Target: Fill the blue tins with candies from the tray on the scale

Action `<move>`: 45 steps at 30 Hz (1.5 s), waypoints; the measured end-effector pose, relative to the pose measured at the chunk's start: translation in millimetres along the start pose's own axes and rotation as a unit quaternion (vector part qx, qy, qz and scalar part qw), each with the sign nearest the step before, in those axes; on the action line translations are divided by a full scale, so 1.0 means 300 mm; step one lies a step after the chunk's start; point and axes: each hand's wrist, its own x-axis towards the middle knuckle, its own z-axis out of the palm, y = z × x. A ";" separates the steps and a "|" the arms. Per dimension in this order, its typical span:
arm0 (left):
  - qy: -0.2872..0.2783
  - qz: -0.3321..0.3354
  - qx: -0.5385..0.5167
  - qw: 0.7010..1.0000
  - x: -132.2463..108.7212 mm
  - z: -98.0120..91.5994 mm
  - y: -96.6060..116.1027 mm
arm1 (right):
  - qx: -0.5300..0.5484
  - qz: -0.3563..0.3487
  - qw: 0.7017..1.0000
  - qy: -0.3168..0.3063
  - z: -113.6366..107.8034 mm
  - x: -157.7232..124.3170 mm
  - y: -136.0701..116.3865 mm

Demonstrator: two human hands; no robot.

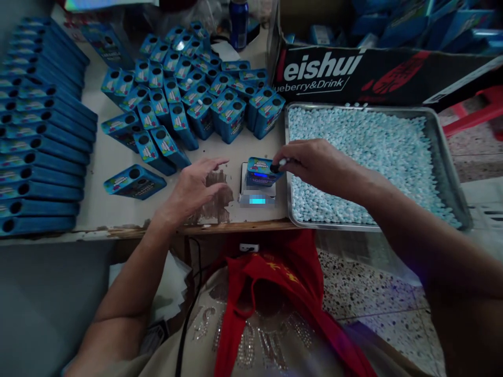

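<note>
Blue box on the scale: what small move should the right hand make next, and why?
Probably let the pale pellets drop into the blue box: the right hand seems to pinch them right at its round opening, and the box sits on a small scale with a lit display.

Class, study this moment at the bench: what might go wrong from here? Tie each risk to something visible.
1. The right hand pinches white pieces by the small hole in the blue box; a piece could miss and drop outside.
2. That box sits on a small scale, so a bump from the fingers might disturb the reading.
3. The left hand is close to the grouped boxes and might knock one over.
</note>
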 end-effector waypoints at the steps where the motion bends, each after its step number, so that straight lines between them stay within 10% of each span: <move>1: -0.001 -0.001 0.006 1.000 -0.006 -0.007 -0.008 | -0.017 -0.010 1.000 -0.002 0.001 0.003 -0.007; 14: -0.010 -0.042 0.015 0.999 -0.019 0.029 -0.040 | -0.049 0.033 0.998 0.013 -0.012 0.007 -0.023; 21: -0.011 -0.156 0.017 0.988 -0.230 0.011 -0.081 | 0.082 0.231 0.957 0.156 -0.006 -0.109 0.096; 26: -0.059 -0.144 -0.027 0.987 -0.306 0.074 -0.029 | 0.011 0.289 0.948 0.133 0.091 -0.204 0.203; 34: -0.079 -0.124 0.022 0.989 -0.253 0.189 0.010 | 0.184 0.301 0.917 0.184 0.134 -0.267 0.222; 41: -0.072 -0.092 0.075 0.990 -0.270 0.192 0.026 | 0.491 0.305 0.800 0.161 0.180 -0.279 0.281; 45: -0.048 -0.132 0.069 0.988 -0.285 0.184 0.048 | 0.467 0.269 0.830 0.142 0.190 -0.291 0.280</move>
